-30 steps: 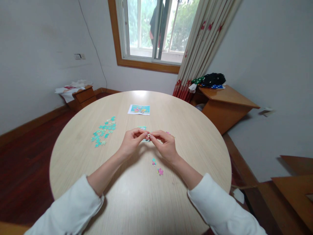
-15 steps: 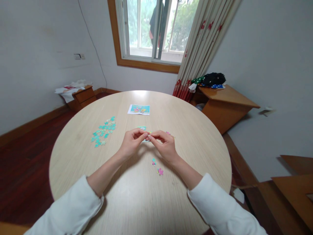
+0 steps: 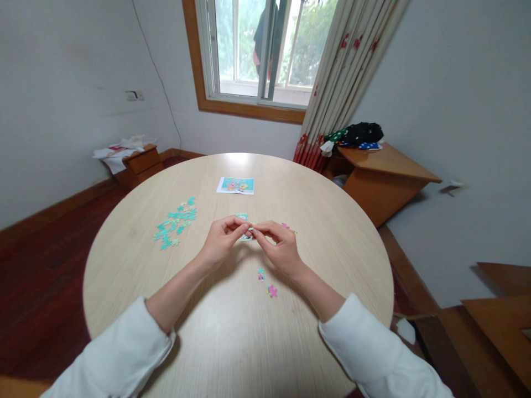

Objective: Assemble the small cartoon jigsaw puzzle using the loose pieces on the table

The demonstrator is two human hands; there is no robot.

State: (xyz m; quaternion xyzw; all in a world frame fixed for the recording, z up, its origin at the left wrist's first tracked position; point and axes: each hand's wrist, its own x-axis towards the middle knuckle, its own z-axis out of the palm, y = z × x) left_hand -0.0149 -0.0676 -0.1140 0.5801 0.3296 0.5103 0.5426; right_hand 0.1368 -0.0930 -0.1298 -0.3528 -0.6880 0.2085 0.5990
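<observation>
My left hand (image 3: pixel 226 236) and my right hand (image 3: pixel 277 240) meet over the middle of the table, both closed in a pinch with fingertips nearly touching. Between them is a small jigsaw puzzle piece (image 3: pixel 251 230), mostly covered by the fingers. Behind and below the fingertips lies a joined patch of puzzle (image 3: pixel 241 216), largely hidden by my hands. Past the right knuckles a few pink and yellow pieces (image 3: pixel 286 225) show. Nearer to me, under the right wrist, lie a small teal and pink piece (image 3: pixel 261 274) and a pink piece (image 3: pixel 272 291).
A spread of loose teal pieces (image 3: pixel 176 224) covers the left part of the round wooden table (image 3: pixel 215 342). A printed picture card (image 3: pixel 236 186) lies toward the far edge. Beyond the table stand a wooden cabinet (image 3: pixel 385 166) with clothes on it and a small drawer unit (image 3: pixel 143 163).
My fingertips have shifted very slightly around the small piece between them. The arms, the loose pieces and the card stay where they were.
</observation>
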